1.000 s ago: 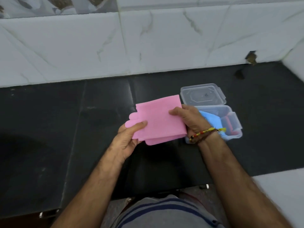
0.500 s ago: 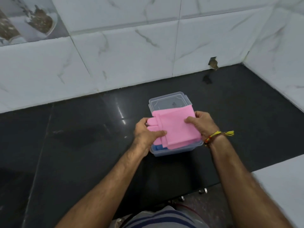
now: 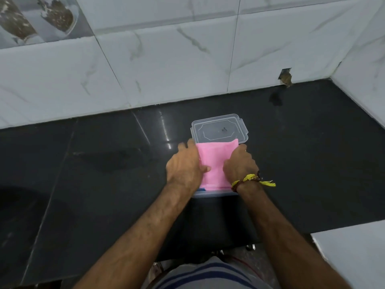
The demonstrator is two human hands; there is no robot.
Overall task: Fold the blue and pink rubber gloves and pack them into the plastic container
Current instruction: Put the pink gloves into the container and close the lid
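A folded pink glove (image 3: 215,163) lies on top of the clear plastic container (image 3: 212,193) in the middle of the black counter. My left hand (image 3: 186,165) presses on its left side with fingers spread. On its right side my right hand (image 3: 239,163), with a yellow thread at the wrist, presses down the same way. A sliver of the blue glove (image 3: 201,189) shows under the pink one at the container's near left corner. Most of the container is hidden by the glove and my hands.
The container's clear lid (image 3: 218,130) lies flat just behind it. A white marble-tiled wall (image 3: 166,65) runs along the back and right of the black counter (image 3: 93,174). A white surface (image 3: 354,257) sits at the near right.
The pink glove went from held above the counter left of the container to lying on top of the container. Both hands now press it down from above.
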